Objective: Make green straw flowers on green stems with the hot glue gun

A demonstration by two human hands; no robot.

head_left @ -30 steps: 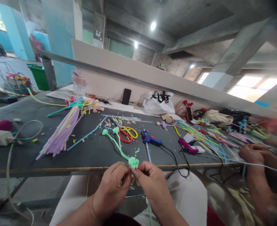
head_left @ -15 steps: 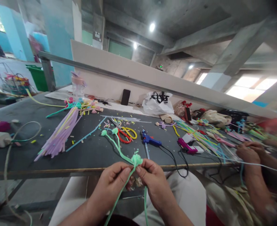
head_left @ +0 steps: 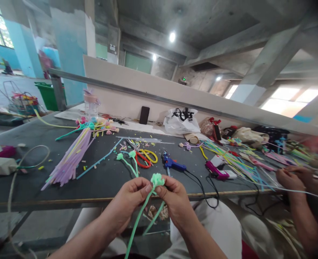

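Note:
My left hand [head_left: 130, 199] and my right hand [head_left: 173, 199] pinch a mint-green fuzzy flower [head_left: 157, 178] from both sides, just in front of the table's near edge. Its green stems [head_left: 140, 217] hang down between my wrists. Both hands are closed on it. Two more green flowers on stems [head_left: 126, 160] lie on the dark table [head_left: 105, 176] just beyond my hands, next to red and yellow scissors [head_left: 145, 157] and a blue glue gun [head_left: 172, 163].
A bundle of purple stems [head_left: 71, 158] lies at the left, with a clear bottle [head_left: 91, 104] behind. A pink glue gun [head_left: 215, 169], a white bag [head_left: 181, 120] and several coloured stems fill the right. Another person's hands [head_left: 294, 178] work at the right edge.
I have lifted the green flower a little and drawn its stems off the table, so that they now hang down between my hands. The view has shifted slightly.

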